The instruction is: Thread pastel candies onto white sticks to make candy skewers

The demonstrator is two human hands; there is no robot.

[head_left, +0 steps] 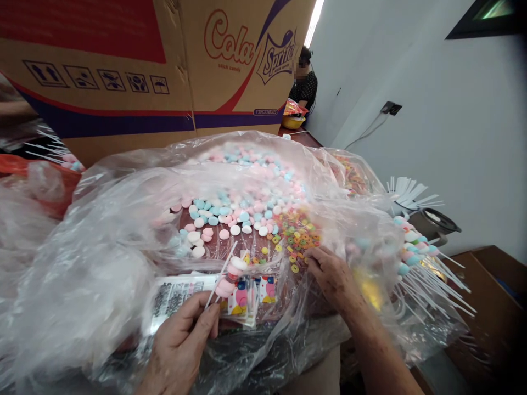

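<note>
My left hand (181, 337) is closed around a thin white stick (221, 273), with pink and white marshmallows (225, 287) beside its upper part. A small reddish piece shows between these marshmallows. At the near edge of a pile of small ring-shaped candies (297, 236) in yellow, orange and green is my right hand (331, 271). Its thumb and forefinger are pinched together among the rings; whatever is between them is hidden. Loose pink, blue and white marshmallows (242, 211) lie behind and left of the rings, partly under clear plastic. Small printed cards (241, 299) lie below the held stick.
A large cardboard box (144, 118) stands at the back. Clear plastic sheeting (94, 263) covers much of the table. At right are marshmallow sticks (424, 263), bare white sticks (407, 192) and a dark pot (434, 222). Another person (305, 82) sits behind the box.
</note>
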